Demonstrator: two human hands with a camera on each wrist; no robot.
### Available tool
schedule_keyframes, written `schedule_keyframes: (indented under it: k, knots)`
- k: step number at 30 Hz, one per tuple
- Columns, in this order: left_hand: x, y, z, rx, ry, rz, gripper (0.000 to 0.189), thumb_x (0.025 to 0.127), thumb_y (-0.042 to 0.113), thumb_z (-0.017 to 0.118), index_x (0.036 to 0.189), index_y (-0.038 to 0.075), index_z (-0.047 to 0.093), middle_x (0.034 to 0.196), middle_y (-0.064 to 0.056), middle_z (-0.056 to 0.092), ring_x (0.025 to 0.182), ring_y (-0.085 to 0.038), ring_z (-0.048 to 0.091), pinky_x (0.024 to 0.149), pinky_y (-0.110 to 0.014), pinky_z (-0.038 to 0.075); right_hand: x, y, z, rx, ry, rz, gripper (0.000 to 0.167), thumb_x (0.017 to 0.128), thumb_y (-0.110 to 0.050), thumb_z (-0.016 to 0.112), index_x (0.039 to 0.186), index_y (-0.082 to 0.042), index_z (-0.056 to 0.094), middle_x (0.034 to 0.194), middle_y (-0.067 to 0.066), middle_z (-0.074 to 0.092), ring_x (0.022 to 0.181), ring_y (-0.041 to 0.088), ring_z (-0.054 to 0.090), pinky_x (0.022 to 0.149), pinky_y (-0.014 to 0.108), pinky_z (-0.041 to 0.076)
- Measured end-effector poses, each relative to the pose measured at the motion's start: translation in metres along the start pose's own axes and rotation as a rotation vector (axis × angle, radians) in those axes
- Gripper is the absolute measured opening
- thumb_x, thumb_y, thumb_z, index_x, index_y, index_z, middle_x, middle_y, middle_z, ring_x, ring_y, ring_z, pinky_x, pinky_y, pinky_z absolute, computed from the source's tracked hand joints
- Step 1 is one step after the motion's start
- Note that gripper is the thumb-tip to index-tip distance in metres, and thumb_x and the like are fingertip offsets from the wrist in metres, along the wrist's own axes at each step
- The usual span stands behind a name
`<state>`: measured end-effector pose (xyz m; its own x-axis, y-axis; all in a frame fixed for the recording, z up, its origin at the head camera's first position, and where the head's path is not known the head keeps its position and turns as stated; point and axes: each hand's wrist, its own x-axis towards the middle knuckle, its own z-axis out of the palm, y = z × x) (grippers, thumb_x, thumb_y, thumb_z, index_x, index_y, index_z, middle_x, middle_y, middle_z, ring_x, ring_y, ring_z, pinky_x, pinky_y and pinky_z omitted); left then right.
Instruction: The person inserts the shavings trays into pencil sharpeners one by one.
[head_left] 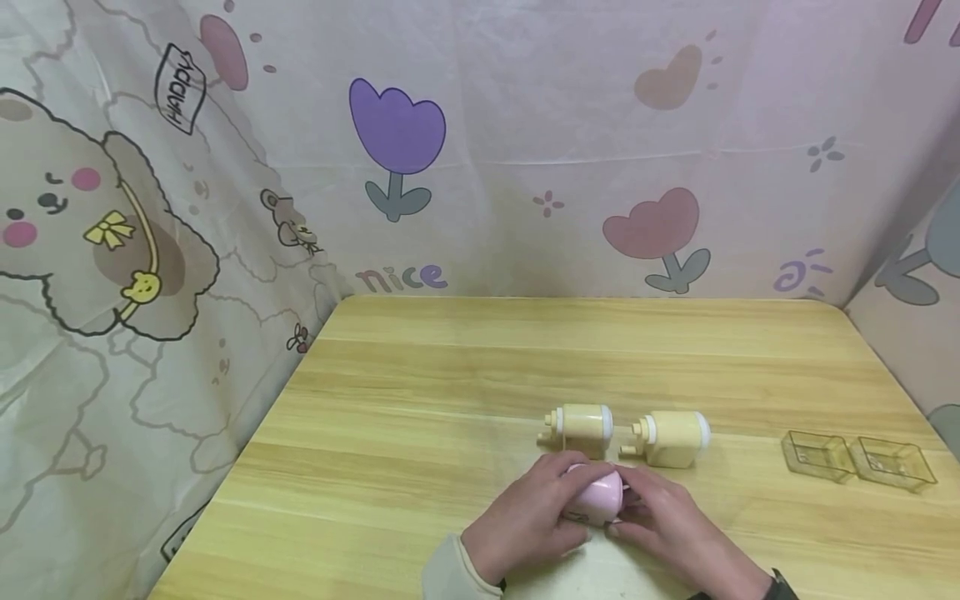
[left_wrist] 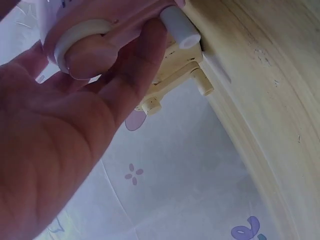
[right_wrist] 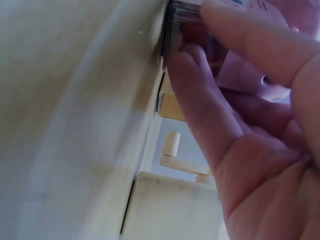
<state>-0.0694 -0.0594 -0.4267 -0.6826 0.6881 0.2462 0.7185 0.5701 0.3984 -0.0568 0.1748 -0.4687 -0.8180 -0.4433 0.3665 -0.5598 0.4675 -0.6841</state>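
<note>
In the head view a pink hand-crank pencil sharpener (head_left: 600, 500) lies between both hands near the table's front. My left hand (head_left: 525, 512) grips its body, with fingers over the top and the thumb low at the side. The sharpener's crank with a white knob (left_wrist: 181, 29) shows past the left fingers in the left wrist view. My right hand (head_left: 663, 517) is at the other end, where its fingers pinch a clear shavings drawer (right_wrist: 176, 37) at the sharpener's base. Something dark red shows through the drawer's wall.
Just behind the hands stand two yellow crank sharpeners, one on the left (head_left: 587, 425) and one on the right (head_left: 677, 437), their cranks facing left. Two clear, yellow-tinted drawers, a nearer-in one (head_left: 817, 458) and an outer one (head_left: 894, 465), lie at the table's right.
</note>
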Motion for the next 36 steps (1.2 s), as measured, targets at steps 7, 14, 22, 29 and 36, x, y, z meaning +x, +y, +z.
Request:
schedule_keyframes:
  k: [7,14,22,29,36]
  knots:
    - [-0.001,-0.007,-0.01,-0.109,-0.079,-0.056,0.065,0.079,0.007,0.085,0.137,0.023,0.06,0.122,0.004,0.063,0.108,-0.008,0.056,0.093,-0.025,0.051,-0.002,-0.004,-0.004,0.045,-0.058,0.03,0.065,0.083,-0.016,0.087,0.138,0.002,0.057,0.12,0.014,0.07,0.096,0.009,0.07,0.079,0.03,0.061]
    - [-0.009,-0.024,-0.033,-0.202,-0.149,-0.292,0.061,0.066,0.006,0.087,0.119,0.025,0.063,0.11,0.008,0.06,0.095,-0.007,0.052,0.074,-0.023,0.048,-0.002,-0.004,-0.002,0.006,-0.031,0.021,0.057,0.084,-0.014,0.085,0.133,0.003,0.06,0.111,0.005,0.071,0.092,0.01,0.069,0.076,0.029,0.061]
    - [-0.014,-0.049,-0.042,-0.115,0.103,-0.405,0.058,0.07,-0.001,0.078,0.124,0.011,0.062,0.118,-0.007,0.063,0.102,-0.024,0.054,0.081,-0.037,0.05,-0.002,-0.003,-0.001,-0.016,-0.027,0.013,0.051,0.087,-0.013,0.082,0.131,0.002,0.061,0.108,0.0,0.069,0.092,0.007,0.067,0.078,0.028,0.06]
    - [-0.01,-0.056,-0.035,-0.122,0.167,-0.409,0.057,0.078,-0.007,0.071,0.133,0.003,0.06,0.134,-0.015,0.062,0.121,-0.035,0.054,0.103,-0.053,0.045,-0.002,-0.005,-0.002,-0.047,-0.034,0.023,0.048,0.088,-0.014,0.081,0.13,0.001,0.063,0.109,-0.001,0.07,0.091,0.006,0.066,0.077,0.028,0.059]
    - [-0.007,-0.049,-0.029,-0.039,0.313,-0.264,0.066,0.074,0.002,0.079,0.137,0.001,0.058,0.146,-0.023,0.052,0.141,-0.052,0.035,0.113,-0.068,0.03,-0.002,-0.003,-0.004,-0.08,-0.023,0.029,0.044,0.087,-0.016,0.082,0.125,-0.001,0.065,0.107,-0.002,0.07,0.09,0.004,0.065,0.075,0.028,0.059]
